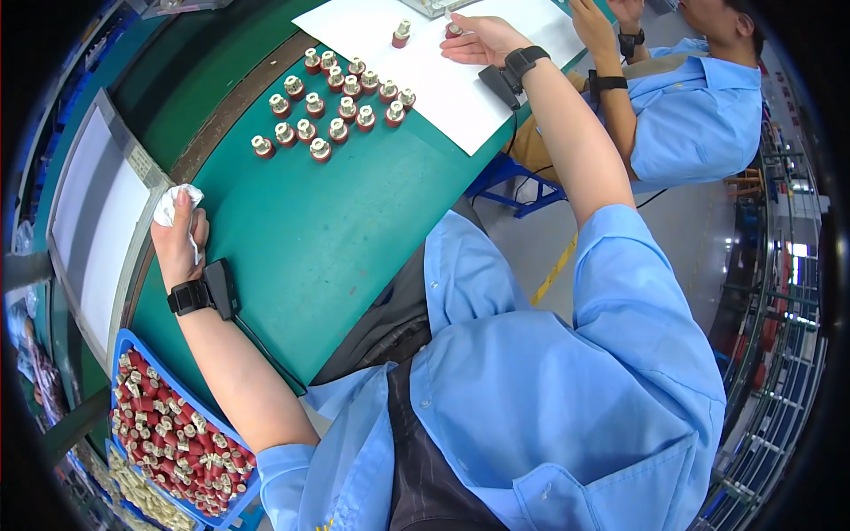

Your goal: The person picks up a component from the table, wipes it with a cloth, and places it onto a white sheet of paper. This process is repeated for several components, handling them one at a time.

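Note:
My left hand (pixel 181 234) is closed around a crumpled white cloth or tissue (pixel 177 203), beside the frame at the table's left edge. Out over the white sheet (pixel 452 97), my right hand (pixel 487 41) pinches a small red part with a silver metal top (pixel 454 30) between thumb and fingers. Another such red-and-silver part (pixel 401 34) stands upright on the sheet, just left of that hand. Several more red-and-silver parts (pixel 345 109) stand upright in loose rows on the green table (pixel 310 230), some at the sheet's edge.
A blue bin (pixel 128 341) heaped with the same parts sits at the lower left, near my left forearm. A white framed panel (pixel 97 212) leans along the left edge. At the upper right, a co-worker in a blue shirt (pixel 695 119) sits close to my right arm.

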The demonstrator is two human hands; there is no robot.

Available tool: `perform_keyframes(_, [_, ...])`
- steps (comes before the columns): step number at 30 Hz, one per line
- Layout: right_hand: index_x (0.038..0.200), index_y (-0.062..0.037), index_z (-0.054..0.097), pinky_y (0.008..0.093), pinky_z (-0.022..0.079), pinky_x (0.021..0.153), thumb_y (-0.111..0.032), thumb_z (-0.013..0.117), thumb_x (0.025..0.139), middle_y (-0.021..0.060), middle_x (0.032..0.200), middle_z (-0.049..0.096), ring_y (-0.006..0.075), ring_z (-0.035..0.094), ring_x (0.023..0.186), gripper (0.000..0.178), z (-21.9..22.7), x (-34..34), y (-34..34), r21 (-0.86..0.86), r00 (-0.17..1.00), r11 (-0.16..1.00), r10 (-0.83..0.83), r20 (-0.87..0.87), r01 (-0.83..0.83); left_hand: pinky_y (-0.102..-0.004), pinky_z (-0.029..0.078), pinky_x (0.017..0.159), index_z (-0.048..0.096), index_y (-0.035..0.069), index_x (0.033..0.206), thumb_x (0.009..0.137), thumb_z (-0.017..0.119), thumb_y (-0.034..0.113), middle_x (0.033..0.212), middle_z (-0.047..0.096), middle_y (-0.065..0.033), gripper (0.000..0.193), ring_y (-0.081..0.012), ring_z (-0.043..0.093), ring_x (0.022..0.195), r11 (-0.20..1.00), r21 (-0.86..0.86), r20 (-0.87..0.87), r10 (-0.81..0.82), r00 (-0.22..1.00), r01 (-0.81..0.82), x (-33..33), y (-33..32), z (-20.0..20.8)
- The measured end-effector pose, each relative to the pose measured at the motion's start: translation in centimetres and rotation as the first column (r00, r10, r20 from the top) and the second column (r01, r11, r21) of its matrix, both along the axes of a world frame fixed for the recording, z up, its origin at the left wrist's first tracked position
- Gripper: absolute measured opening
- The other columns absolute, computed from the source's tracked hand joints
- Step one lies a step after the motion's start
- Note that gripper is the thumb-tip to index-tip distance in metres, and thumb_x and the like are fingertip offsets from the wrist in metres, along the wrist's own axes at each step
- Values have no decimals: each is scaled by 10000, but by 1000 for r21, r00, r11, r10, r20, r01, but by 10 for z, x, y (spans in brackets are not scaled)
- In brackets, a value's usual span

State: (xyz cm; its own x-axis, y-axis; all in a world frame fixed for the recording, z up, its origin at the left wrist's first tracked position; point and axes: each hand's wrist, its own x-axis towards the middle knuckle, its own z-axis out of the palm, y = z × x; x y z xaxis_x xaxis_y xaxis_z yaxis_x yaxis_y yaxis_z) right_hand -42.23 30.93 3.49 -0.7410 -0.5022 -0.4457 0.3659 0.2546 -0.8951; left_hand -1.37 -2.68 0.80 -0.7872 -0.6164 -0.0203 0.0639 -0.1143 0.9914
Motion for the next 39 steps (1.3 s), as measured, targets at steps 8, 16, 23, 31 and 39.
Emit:
perform_keyframes(8, [1206,82,493,366,592,724,-318,545,964,218,963,669,278,695,823,470,9,21,-10,55,993,994,-88,-78,92,-242,162,403,599,19,1005,952,626,276,606,437,47,264,-40,270,435,1000,0,-11,-9,1000,9,2,-1,-3])
perform_keyframes(16, [1204,59,540,245,580,808,-451,530,967,212,1104,660,220,688,977,563,-14,5,1,78,970,996,50,-240,-33,-245,161,406,598,17,1005,953,624,272,609,439,46,261,-42,269,434,1000,12,-24,-10,1000,10,-2,0,0])
perform_keyframes(23, [1196,72,545,243,576,821,-453,583,938,217,1073,667,212,696,947,586,-9,14,-2,56,965,998,41,-258,-28,-245,160,406,591,18,999,952,625,264,615,436,45,253,-41,266,440,999,38,-20,-4,1000,5,2,1,0])
perform_keyframes(31, [1072,82,619,236,591,767,-377,746,829,198,977,696,207,712,853,535,-10,16,-3,73,949,997,23,-315,0,-245,161,404,580,27,986,958,612,250,611,422,45,227,-41,270,439,1000,30,-12,3,1000,-3,-1,4,4])
perform_keyframes(39, [1031,87,651,232,590,765,-391,766,806,174,942,702,200,711,846,540,-8,27,-4,74,909,997,-3,-417,37,-237,167,406,581,25,986,939,644,273,626,433,43,260,-35,275,451,1000,20,-13,-10,1000,10,-2,3,4])
